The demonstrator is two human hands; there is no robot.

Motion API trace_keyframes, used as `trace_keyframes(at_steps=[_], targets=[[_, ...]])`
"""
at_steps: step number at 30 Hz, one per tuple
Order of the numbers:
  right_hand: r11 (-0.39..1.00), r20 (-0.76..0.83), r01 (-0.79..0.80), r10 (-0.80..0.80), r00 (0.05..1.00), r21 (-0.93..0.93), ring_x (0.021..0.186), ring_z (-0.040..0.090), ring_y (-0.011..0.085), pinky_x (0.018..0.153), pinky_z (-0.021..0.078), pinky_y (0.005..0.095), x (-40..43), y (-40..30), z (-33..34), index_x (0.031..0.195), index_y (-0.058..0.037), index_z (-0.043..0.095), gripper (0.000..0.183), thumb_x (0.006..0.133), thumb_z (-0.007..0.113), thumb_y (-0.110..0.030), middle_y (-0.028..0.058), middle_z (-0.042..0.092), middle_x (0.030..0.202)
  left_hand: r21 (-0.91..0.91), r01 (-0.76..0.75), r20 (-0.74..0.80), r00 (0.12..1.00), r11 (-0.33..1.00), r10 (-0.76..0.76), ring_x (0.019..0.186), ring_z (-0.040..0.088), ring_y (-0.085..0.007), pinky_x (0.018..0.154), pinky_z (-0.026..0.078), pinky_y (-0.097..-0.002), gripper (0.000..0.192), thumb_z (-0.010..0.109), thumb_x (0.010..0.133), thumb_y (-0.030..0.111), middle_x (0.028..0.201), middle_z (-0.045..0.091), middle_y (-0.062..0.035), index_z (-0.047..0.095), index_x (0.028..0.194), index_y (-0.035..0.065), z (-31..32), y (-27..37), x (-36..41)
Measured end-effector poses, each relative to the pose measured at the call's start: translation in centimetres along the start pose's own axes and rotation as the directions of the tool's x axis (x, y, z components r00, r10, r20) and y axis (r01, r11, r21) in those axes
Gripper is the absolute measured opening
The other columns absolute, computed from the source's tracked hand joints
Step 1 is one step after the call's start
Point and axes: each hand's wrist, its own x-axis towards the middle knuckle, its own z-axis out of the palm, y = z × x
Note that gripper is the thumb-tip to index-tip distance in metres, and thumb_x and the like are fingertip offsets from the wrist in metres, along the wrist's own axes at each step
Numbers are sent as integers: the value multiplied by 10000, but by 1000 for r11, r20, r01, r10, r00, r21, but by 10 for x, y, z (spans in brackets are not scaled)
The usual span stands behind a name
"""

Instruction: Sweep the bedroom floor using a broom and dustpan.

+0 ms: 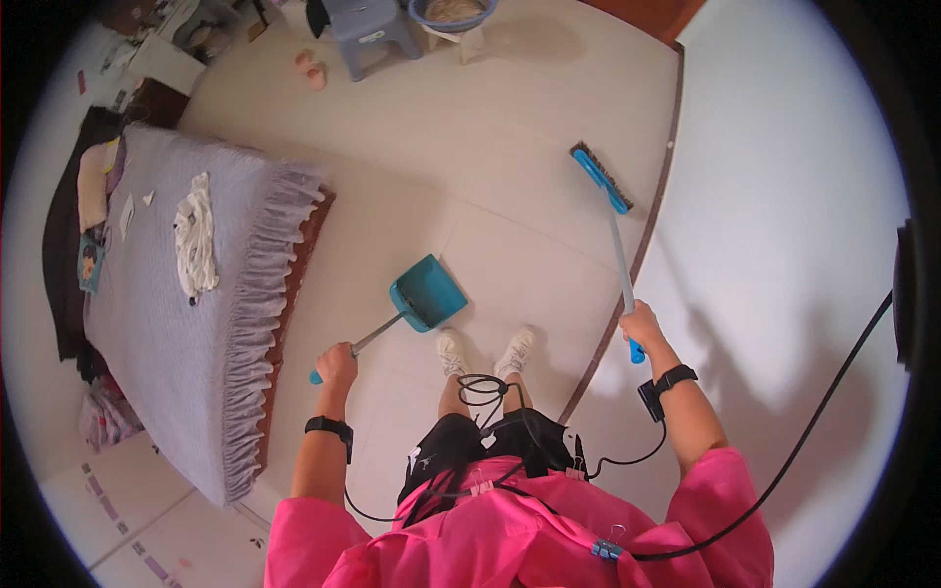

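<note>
My left hand (337, 364) is closed around the handle of a teal dustpan (434, 288). The pan is in front of my feet, with some dark dirt inside it. My right hand (641, 325) grips the grey pole of a blue broom (604, 180) near its blue end cap. The broom's dark bristles are at the tiled floor (507, 213), ahead and to the right, near the wall's brown baseboard. Both wrists wear black straps with small devices, and cables run from them.
A bed (169, 316) with a ruffled lavender cover stands on the left, a white cloth (196, 239) lying on it. Farther off are pink slippers (311, 70), a grey-blue plastic stool (371, 33) and a blue basin (452, 13). A white wall (779, 191) rises on the right.
</note>
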Motion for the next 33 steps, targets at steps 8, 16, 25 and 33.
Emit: trace_keyframes(at_steps=[8,16,25,33], targets=[[865,203,216,-136,970,-453,777,498,393,668,414,417,-4,7,68,995,41,335,425,623,488,-97,271,502,818,-27,94,33,995,995,-93,713,548,-285,597,432,-365,128,473,677,117,743,570,-119,576,746,89,-1,-18,1],[960,675,144,57,736,-238,494,530,245,435,409,314,-140,-3,88,1005,49,268,456,643,481,-128,176,480,564,-35,119,79,990,992,-116,741,553,-284,608,444,-344,132,472,673,75,762,573,-124,580,747,58,-1,-15,19],[767,575,614,-591,565,185,538,528,272,446,386,322,-178,-5,101,958,-27,422,332,686,487,-205,176,533,715,-69,74,118,991,995,-65,766,548,-290,641,443,-346,138,479,676,77,808,567,-140,579,767,48,10,-26,31],[1000,660,-25,31,750,-19,387,383,65,338,327,208,-208,-58,38,877,-76,437,192,691,476,-55,6,420,535,-131,22,62,998,991,-14,747,549,-286,623,437,-349,123,489,667,97,796,569,-123,583,744,83,14,-48,32]])
